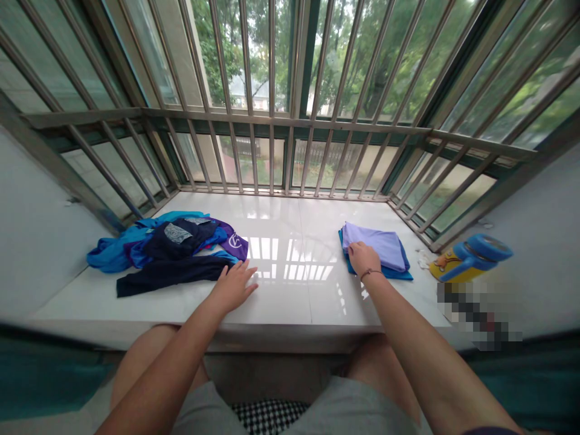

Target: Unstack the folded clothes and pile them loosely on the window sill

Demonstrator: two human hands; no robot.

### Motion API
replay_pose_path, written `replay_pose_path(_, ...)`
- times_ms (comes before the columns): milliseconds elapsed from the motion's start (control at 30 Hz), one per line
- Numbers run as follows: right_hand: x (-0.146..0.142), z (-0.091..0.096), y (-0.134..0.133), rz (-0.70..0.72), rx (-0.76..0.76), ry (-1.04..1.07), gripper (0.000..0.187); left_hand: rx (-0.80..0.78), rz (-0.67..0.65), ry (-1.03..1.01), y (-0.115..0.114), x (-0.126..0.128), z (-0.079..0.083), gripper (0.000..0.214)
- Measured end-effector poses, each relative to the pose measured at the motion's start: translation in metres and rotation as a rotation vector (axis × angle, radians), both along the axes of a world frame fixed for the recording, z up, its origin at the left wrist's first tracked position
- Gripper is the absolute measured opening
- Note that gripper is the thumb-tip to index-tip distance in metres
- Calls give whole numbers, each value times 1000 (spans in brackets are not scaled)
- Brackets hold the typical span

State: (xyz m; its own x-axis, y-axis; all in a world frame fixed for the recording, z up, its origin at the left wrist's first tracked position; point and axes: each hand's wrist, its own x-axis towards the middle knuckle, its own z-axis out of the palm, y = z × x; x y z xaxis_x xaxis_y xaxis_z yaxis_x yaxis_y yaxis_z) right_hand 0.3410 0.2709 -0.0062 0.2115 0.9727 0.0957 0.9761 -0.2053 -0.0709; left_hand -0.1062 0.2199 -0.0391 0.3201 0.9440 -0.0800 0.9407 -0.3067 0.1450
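We count one left hand [233, 285] and one right hand [364, 258] — two total — plus one bracelet [371, 273]. One heap of clothes [181, 266]; pieces overlap, so we can't fix a number there, but we get two grey patches [177, 233] and one white letter print [235, 241]. One folded stack, two layers visible: one lavender cloth [380, 244], one blue cloth [401, 275]. One blue-and-yellow bottle [473, 257]. Two bare knees [151, 350]. One white ledge [281, 302]. Window bars [272, 60]: many, we can't total them reliably.

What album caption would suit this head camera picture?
Before a barred window, the right hand touches folded clothes; the open left hand is at the edge of a jumbled pile.
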Motion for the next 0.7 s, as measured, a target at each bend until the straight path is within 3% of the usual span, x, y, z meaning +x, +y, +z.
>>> replay_pose_path(100, 9, 7, 8, -65, 54, 50, 39, -10, 110, 14, 14, -12, -16, 55)
replay_pose_path(200, 21, 24, 10, -173, 148, 101, 40, 25, 292, 62, 30, -47, -16, 59)
replay_pose_path(333, 32, 63, -3, -269, 429, 247, 46, -83, 493, 126, 42, -93, 3, 61)
replay_pose_path(433, 22, 101, -28, -149, 715, 392, 39, -188, 642, 153, 40, -91, 28, 55)
replay_pose_path(500, 4, 126, -49, -19, 781, 429, 36, -130, 566, 59, 31, -63, 49, 51)
replay_pose_path(567, -22, 148, -71, 95, 776, 491, 36, -41, 291, -235, 13, -18, 71, 50)
replay_pose_path(633, -50, 165, -89, 203, 726, 609, 35, -24, 25, -608, -12, 33, 94, 74)
replay_pose_path(700, -76, 176, -103, 309, 659, 724, 35, -16, -176, -847, -39, 77, 116, 98)
